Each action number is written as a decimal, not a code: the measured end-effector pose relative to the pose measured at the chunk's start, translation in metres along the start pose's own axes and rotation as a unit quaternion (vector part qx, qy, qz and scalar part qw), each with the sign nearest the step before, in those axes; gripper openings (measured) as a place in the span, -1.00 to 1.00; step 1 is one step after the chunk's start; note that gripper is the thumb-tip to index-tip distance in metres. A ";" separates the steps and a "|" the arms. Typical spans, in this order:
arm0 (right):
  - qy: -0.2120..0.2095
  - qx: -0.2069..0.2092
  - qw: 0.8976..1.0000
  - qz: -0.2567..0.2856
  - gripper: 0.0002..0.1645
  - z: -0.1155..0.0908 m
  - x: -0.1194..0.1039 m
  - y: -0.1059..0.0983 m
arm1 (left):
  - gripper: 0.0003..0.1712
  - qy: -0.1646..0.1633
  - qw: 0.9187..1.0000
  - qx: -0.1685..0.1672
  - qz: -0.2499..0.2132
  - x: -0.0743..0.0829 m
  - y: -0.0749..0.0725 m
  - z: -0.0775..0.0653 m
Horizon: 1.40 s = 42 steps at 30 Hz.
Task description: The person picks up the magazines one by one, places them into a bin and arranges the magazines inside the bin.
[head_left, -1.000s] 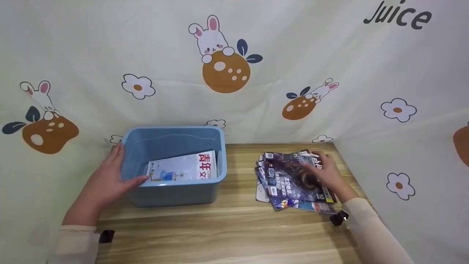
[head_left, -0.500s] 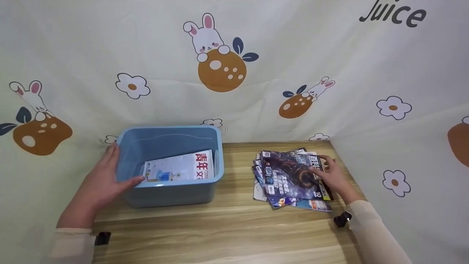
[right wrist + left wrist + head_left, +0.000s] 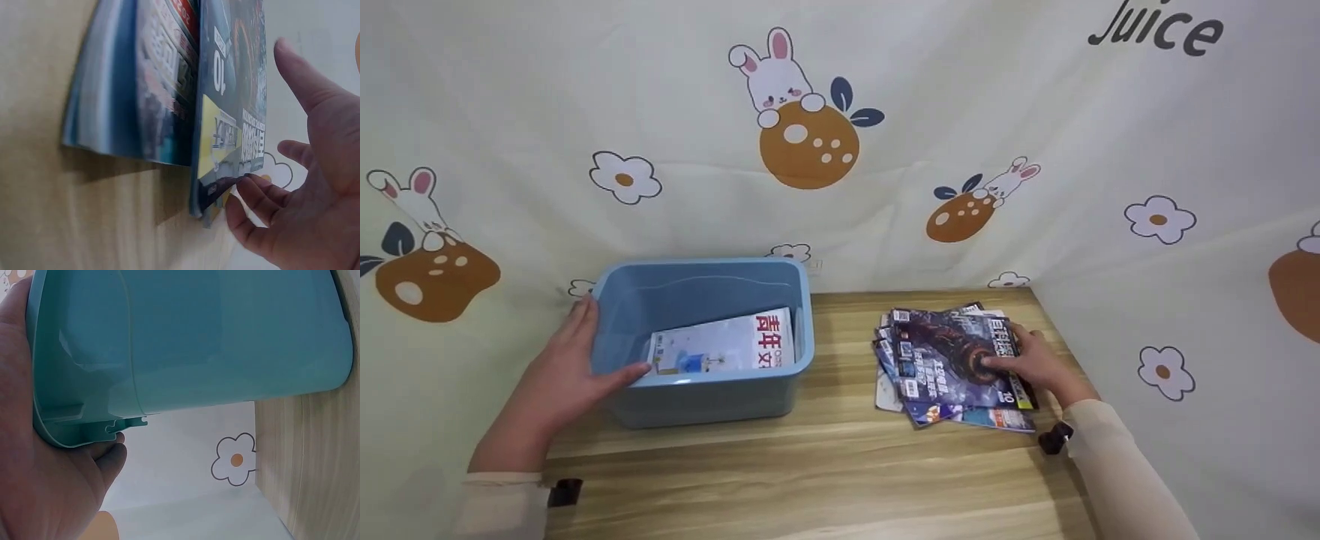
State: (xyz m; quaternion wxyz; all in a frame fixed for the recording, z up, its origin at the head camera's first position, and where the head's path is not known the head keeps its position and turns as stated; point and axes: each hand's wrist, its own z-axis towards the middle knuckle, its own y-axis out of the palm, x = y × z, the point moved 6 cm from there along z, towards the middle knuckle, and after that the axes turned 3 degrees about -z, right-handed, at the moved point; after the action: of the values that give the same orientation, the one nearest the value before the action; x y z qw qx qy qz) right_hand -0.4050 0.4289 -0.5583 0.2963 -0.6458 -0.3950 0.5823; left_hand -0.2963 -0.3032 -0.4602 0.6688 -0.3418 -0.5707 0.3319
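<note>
A light-blue plastic bin point(image 3: 709, 401) stands at the left of the table in the head view, with a white magazine point(image 3: 720, 346) with red lettering tilted inside it. My left hand point(image 3: 566, 371) holds the bin at its front left corner, thumb along the front rim. In the left wrist view, its fingertips curl beneath the rim. To the right lies a fanned stack of several magazines, a dark one point(image 3: 941, 352) on top. At that stack's right edge is my right hand point(image 3: 323, 180), fingers touching the top magazine's edge and thumb raised apart from the cover.
The wood-grain table point(image 3: 825, 472) ends at a pale curtain point(image 3: 885, 225) printed with rabbits, oranges and flowers, behind and to the sides. Bare tabletop lies between the bin and the stack. A small black device point(image 3: 1055, 437) sits at the right wrist.
My right hand has slid toward me along the magazine stack's right edge, its thumb lower over the cover. My left hand stays on the bin. The whole head view has shifted slightly.
</note>
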 end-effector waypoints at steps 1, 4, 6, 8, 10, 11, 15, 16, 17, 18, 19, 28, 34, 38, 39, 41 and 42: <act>0.000 -0.005 1.000 -0.004 0.50 0.001 0.000 0.001 | 0.60 -0.001 1.000 0.000 -0.001 0.000 0.000 0.000; 0.007 -0.021 1.000 -0.022 0.56 0.005 0.001 0.003 | 0.60 -0.006 1.000 -0.001 -0.004 0.000 0.000 -0.001; 0.011 -0.028 0.999 -0.036 0.60 0.008 0.002 0.005 | 0.61 -0.009 1.000 -0.001 -0.005 0.000 0.000 -0.001; 0.018 -0.033 0.998 -0.041 0.62 0.011 0.005 0.007 | 0.60 -0.010 1.000 -0.001 -0.006 0.000 0.000 -0.001; 0.025 -0.038 0.998 -0.037 0.64 0.012 0.007 0.009 | 0.60 -0.010 1.000 -0.001 -0.007 -0.001 0.000 -0.001; 0.028 -0.040 0.998 -0.033 0.65 0.013 0.008 0.010 | 0.60 -0.009 1.000 -0.001 -0.007 -0.001 0.000 0.000; 0.038 -0.053 0.998 -0.019 0.65 0.015 0.008 0.011 | 0.60 -0.005 1.000 0.002 -0.007 -0.001 0.000 0.000; 0.036 -0.055 0.998 -0.019 0.64 0.015 0.008 0.011 | 0.60 -0.003 1.000 0.004 -0.007 -0.001 -0.001 0.000; 0.037 -0.057 0.998 -0.018 0.64 0.016 0.008 0.011 | 0.60 -0.002 1.000 0.005 -0.007 -0.001 -0.001 0.000; 0.037 -0.058 0.998 -0.017 0.64 0.016 0.008 0.011 | 0.60 -0.002 1.000 0.007 -0.008 -0.001 -0.001 0.000; 0.037 -0.057 0.998 -0.017 0.64 0.017 0.008 0.011 | 0.60 -0.001 1.000 0.008 -0.008 -0.001 -0.002 0.000; 0.046 -0.035 0.998 -0.036 0.64 0.013 0.004 0.009 | 0.62 -0.006 1.000 0.005 -0.015 -0.001 0.000 -0.001; 0.025 0.001 0.998 -0.050 0.54 0.006 -0.007 -0.001 | 0.61 -0.004 1.000 0.006 -0.012 -0.002 0.000 -0.001; 0.000 0.018 0.999 -0.026 0.46 0.004 -0.011 -0.007 | 0.60 0.000 1.000 0.008 -0.012 -0.003 0.000 -0.001; -0.005 0.021 1.000 -0.017 0.45 0.004 -0.012 -0.008 | 0.60 0.000 1.000 0.008 -0.013 -0.003 0.000 -0.001; -0.016 0.025 1.000 -0.002 0.46 0.005 -0.012 -0.009 | 0.61 -0.001 1.000 0.008 -0.013 -0.003 0.000 -0.001; -0.019 0.025 0.999 0.008 0.46 0.005 -0.012 -0.010 | 0.61 -0.002 1.000 0.007 -0.013 -0.003 0.000 -0.001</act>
State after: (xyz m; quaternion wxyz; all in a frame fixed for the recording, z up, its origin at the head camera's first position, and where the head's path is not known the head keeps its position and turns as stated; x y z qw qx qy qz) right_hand -0.4122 0.4236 -0.5443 0.3001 -0.6301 -0.3804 0.6069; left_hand -0.2955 -0.3055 -0.4618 0.6745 -0.3290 -0.5738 0.3279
